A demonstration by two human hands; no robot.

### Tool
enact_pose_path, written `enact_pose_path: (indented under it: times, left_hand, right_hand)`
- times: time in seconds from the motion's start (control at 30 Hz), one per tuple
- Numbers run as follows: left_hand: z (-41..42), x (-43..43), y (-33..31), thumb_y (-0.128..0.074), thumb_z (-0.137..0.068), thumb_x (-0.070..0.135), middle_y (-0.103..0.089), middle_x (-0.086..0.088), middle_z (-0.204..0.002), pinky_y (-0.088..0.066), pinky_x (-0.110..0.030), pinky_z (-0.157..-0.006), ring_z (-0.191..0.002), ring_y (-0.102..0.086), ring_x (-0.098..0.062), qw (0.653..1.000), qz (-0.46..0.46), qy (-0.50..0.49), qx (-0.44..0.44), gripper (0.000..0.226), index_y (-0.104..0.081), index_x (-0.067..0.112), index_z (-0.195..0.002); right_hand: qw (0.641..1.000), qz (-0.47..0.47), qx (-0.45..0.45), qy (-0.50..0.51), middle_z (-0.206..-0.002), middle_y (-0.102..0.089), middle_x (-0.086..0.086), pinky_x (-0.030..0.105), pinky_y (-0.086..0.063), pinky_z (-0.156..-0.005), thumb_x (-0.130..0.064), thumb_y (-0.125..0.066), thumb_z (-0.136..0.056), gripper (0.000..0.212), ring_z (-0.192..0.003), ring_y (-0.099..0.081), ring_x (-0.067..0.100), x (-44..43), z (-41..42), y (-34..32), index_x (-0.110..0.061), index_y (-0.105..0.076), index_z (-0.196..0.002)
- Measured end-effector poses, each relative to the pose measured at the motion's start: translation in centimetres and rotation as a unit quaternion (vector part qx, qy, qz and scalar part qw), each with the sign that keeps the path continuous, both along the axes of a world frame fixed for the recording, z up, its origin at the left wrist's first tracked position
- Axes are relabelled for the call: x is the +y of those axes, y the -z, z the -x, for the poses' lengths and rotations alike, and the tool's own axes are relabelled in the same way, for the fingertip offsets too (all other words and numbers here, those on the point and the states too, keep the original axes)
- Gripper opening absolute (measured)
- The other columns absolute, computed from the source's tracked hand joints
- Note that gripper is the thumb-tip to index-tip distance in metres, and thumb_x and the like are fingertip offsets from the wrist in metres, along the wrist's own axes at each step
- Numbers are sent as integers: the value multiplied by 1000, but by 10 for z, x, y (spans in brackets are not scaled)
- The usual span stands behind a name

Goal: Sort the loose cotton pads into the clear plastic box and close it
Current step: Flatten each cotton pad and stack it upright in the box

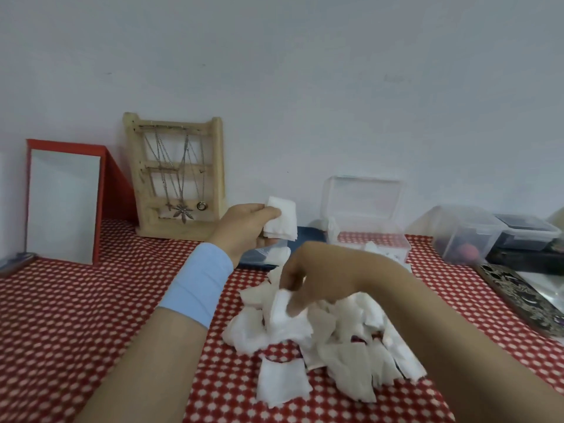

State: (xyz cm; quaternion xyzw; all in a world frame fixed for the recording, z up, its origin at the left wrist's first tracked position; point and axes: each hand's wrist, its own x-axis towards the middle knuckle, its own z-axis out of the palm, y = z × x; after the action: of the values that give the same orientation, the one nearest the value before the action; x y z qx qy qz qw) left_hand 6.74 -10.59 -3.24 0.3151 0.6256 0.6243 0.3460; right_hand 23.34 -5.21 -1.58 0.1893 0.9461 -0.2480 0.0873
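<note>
Cotton pads [323,340] heap at centre frame, partly hidden beneath the right hand [308,279] pinching one; the left hand [247,227] grips a stack [280,221]. Clear plastic box [366,227] stands open behind.

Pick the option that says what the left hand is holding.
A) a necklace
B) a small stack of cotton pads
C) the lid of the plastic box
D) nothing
B: the left hand grips a small stack of cotton pads in the air, while the right hand pinches a single pad from the pile.
</note>
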Motion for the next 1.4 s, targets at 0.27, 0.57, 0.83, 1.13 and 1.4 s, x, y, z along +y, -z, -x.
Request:
enact_pose_path:
  times: [0.27, 0.57, 0.83, 1.13, 1.4]
  left_hand:
    - [-26, 40, 1, -65, -96, 16, -74, -16, -107, -63, -29, -73, -90, -72, -23, 999, -6, 20, 33, 19, -74, 1, -102]
    - [-48, 80, 14, -74, -91, 19, -78, -12, -91, -62, -27, -70, -81, -74, -17, 996, 9, 89, 26, 20, -77, 1, -96]
    - [-54, 91, 22, -60, -100, 17, -76, -16, -97, -61, -30, -68, -89, -76, -26, 993, 2, 111, -29, 23, -75, 0, -105]
    - [-55, 90, 22, -60, -99, 33, -76, -15, -109, -59, -41, -90, -103, -74, -27, 982, -17, 176, -66, 37, -69, 3, -117]
    - [-54, 89, 12, -82, -77, -2, -73, -13, -112, -61, -38, -86, -100, -74, -24, 985, 13, 170, 34, 47, -60, 7, -118]
  right_hand:
    - [963, 125, 187, 146, -95, -77, 1, 30, -55, -87, -16, -80, -84, 16, -86, -72, 14, 69, -52, -26, -20, -75, -99]
    - [914, 151, 311, 211, -85, -76, 14, 37, -52, -65, -7, -76, -88, 8, -59, -61, 20, 115, -70, -20, -13, -80, -91]
    - [915, 104, 308, 241, -98, -66, -2, 13, -44, -49, -10, -74, -89, 43, -44, -54, -4, 124, -48, 0, -25, -66, -129]
    - [894, 97, 333, 285, -105, -69, -8, 13, -48, -56, -22, -82, -82, 41, -71, -66, 1, 131, -44, 7, -32, -70, -120]
    - [912, 235, 239, 236, -95, -77, 13, 32, -54, -72, -28, -72, -92, 22, -77, -67, 17, 145, -54, -9, -10, -77, -105]
